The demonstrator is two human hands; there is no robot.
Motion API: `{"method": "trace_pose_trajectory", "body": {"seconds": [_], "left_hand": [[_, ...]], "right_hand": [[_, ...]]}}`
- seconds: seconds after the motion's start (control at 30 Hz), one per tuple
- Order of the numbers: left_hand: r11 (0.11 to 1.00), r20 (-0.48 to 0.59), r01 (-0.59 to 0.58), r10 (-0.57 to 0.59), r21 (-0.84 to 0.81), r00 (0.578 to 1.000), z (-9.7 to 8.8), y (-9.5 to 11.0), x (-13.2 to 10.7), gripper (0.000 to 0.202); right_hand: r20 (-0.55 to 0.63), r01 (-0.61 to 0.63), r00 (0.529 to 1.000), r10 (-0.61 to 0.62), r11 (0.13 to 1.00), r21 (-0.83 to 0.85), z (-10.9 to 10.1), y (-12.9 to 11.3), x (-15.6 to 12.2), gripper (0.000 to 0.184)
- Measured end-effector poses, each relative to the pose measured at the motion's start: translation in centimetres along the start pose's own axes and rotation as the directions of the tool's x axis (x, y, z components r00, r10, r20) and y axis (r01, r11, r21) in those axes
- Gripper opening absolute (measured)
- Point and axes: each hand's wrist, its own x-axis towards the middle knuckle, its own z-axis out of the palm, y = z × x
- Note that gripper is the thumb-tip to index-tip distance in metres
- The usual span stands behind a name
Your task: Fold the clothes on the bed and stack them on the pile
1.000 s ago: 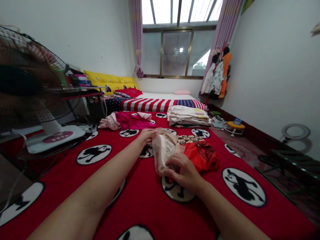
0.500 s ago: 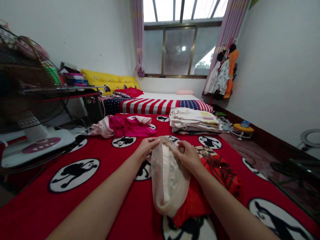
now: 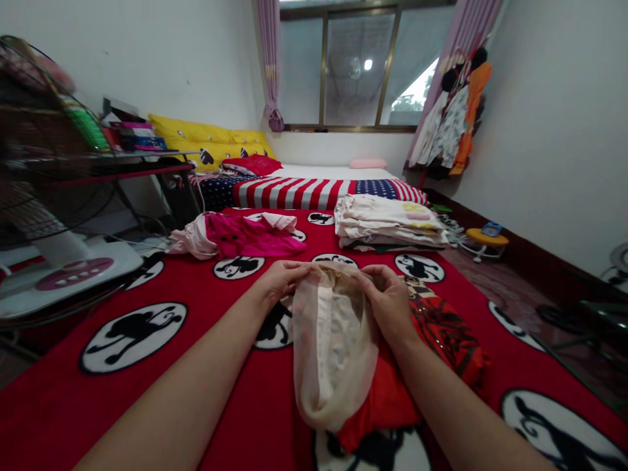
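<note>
Fingers [image 3: 294, 269] of my left hand [image 3: 279, 284] and right hand [image 3: 394, 306] pinching sheer cream cloth [image 3: 338, 353], red fabric [image 3: 390, 392] at its four o'clock

Cream cloth [image 3: 336, 350], red blanket [image 3: 258, 405] with black-figured white ovals [image 3: 133, 337]

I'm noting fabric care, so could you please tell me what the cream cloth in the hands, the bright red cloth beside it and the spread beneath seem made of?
Cream cloth: sheer, soft-looking, perhaps organza or chiffon; darker shapes show through.
Bright red cloth: smooth fabric, fibre unclear; its dark-patterned part glints, perhaps from sequins or foil.
Spread: probably matte fleece or plush; its surface shows no shine.
</note>
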Motion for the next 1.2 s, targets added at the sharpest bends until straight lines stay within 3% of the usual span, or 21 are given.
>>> {"method": "trace_pose_trajectory", "body": {"seconds": [0.17, 0.37, 0.57, 0.67, 0.77, 0.97, 1.07, 1.13, 1.2], "left_hand": [[0.999, 0.119, 0.034, -0.031, -0.02, 0.992, 0.1, 0.6, -0.6, 0.043], [0.995, 0.117, 0.079, -0.071, -0.067, 0.991, 0.4, 0.8, -1.1, 0.036], [0.991, 0.011, 0.039, -0.038, -0.125, 0.999, 0.9, 0.2, -0.7, 0.026], [0.974, -0.032, -0.003, -0.005, -0.227, 0.999, 1.2, 0.1, -0.8, 0.044], [0.939, -0.007, 0.015, -0.019, -0.345, 1.0, 1.4, 0.3, -1.1, 0.061], [0.917, -0.071, -0.005, -0.025, -0.398, 0.997, 1.4, 0.1, -1.2, 0.034], [0.956, -0.233, -0.157, 0.098, -0.247, 0.967, 1.4, -0.1, -0.9, 0.029], [0.964, -0.321, -0.26, 0.262, 0.051, 0.91, 1.4, -0.1, -0.7, 0.029], [0.874, -0.308, -0.297, 0.425, 0.385, 0.851, 1.6, -0.1, -0.6, 0.033]], "right_hand": [[-0.057, -0.101, 0.992, 0.112, 0.981, 0.168, -0.6, -0.2, 0.3, 0.037], [-0.147, -0.13, 0.974, 0.173, 0.956, 0.262, -1.1, 0.2, 0.8, 0.045], [-0.174, -0.148, 0.971, 0.164, 0.983, 0.105, -1.4, 1.4, 1.1, 0.038], [-0.142, -0.158, 0.975, 0.169, 0.984, 0.085, -1.4, 1.8, 1.3, 0.035], [-0.111, -0.11, 0.987, 0.112, 0.994, 0.026, -1.5, 2.1, 1.3, 0.028], [-0.083, -0.076, 0.994, 0.07, 0.994, -0.078, -1.5, 2.3, 1.2, 0.026], [-0.109, 0.014, 0.993, -0.035, 0.984, -0.179, -1.7, 2.0, 1.1, 0.022], [-0.113, 0.109, 0.983, -0.147, 0.95, -0.291, -1.7, 1.3, 1.0, 0.019], [-0.079, 0.19, 0.969, -0.236, 0.906, -0.377, -1.6, 0.5, 0.6, 0.017]]}}
